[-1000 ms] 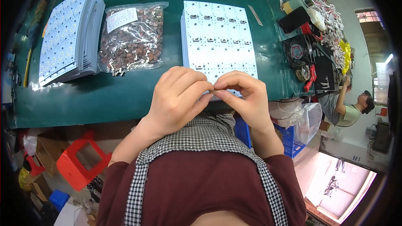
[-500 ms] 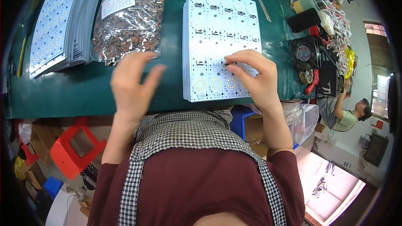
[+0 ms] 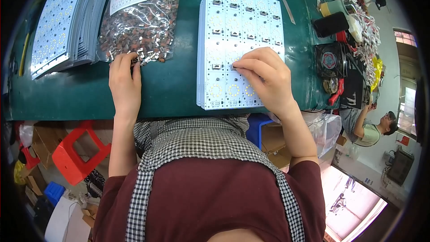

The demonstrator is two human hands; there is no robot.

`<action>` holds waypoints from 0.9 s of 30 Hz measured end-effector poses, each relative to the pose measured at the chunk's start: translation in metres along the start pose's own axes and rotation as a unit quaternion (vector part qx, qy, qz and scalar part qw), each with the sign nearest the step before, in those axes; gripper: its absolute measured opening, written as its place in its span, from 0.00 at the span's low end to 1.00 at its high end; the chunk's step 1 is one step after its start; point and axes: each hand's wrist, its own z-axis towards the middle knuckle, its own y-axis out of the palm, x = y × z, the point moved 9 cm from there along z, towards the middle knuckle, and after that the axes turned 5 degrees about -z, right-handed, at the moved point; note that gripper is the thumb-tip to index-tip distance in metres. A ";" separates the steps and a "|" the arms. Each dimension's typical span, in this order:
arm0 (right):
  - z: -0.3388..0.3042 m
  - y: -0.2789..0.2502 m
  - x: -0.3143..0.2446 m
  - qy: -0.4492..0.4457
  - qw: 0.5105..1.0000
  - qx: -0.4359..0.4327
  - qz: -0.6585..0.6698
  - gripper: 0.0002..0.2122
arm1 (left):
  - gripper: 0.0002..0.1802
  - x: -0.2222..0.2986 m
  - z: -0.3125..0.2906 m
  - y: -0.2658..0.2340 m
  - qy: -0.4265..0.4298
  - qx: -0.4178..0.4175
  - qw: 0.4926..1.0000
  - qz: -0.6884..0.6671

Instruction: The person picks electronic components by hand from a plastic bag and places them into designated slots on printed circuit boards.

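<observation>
A stack of white circuit boards (image 3: 224, 40) lies in front of me, its top sheet carrying rings of small yellow LEDs and rows of slide switches. My right hand (image 3: 266, 76) pinches a small slide switch (image 3: 234, 66) at the board's third row, beside a switch (image 3: 217, 66) seated to its left. At the near end of a clear plastic bag (image 3: 154, 22) full of brown and silver slide switches, my left hand (image 3: 124, 78) has its fingers bent down among the loose pieces. What lies between those fingertips is hidden.
On the left stands a tall stack of boards (image 3: 58, 22). A blade (image 3: 288, 11), a black phone (image 3: 330, 24) and a fan (image 3: 330, 58) lie to the right. Another person (image 3: 371, 127) is at the far right. A red stool (image 3: 76, 157) stands below the table's edge.
My left hand has come down to the switches at the bag's near end. The right hand has shifted slightly left, bringing its switch against the board's third row.
</observation>
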 end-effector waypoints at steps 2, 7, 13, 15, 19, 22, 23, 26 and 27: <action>0.001 -0.002 -0.003 -0.010 1.000 0.002 -0.009 0.07 | 0.11 0.001 -0.001 0.002 0.013 0.002 1.000 0.002; 0.001 -0.001 -0.004 -0.008 1.000 -0.010 -0.022 0.08 | 0.10 0.002 0.000 0.001 0.016 -0.003 1.000 -0.009; 0.001 0.000 -0.007 -0.019 0.999 -0.001 -0.036 0.08 | 0.10 0.000 -0.001 -0.002 -0.017 0.001 0.999 -0.050; 0.001 0.000 -0.008 -0.023 0.999 0.002 -0.036 0.09 | 0.10 -0.001 -0.002 -0.005 -0.024 0.022 0.997 -0.074; 0.001 -0.002 -0.010 -0.026 0.998 0.008 -0.051 0.08 | 0.10 0.004 -0.003 -0.011 0.018 0.040 0.998 -0.052; 0.002 -0.001 -0.011 -0.028 0.998 0.007 -0.051 0.08 | 0.10 0.009 -0.004 -0.015 0.045 0.057 0.997 -0.033; 0.002 -0.001 -0.012 -0.029 0.998 0.005 -0.051 0.08 | 0.11 0.009 -0.005 -0.017 0.050 0.064 0.996 -0.039; 0.002 -0.001 -0.014 -0.035 0.997 -0.003 -0.069 0.09 | 0.11 0.015 -0.006 -0.023 0.055 0.074 0.993 -0.067; 0.002 -0.001 -0.014 -0.036 0.997 -0.004 -0.069 0.09 | 0.11 0.019 -0.006 -0.026 0.055 0.078 0.991 -0.089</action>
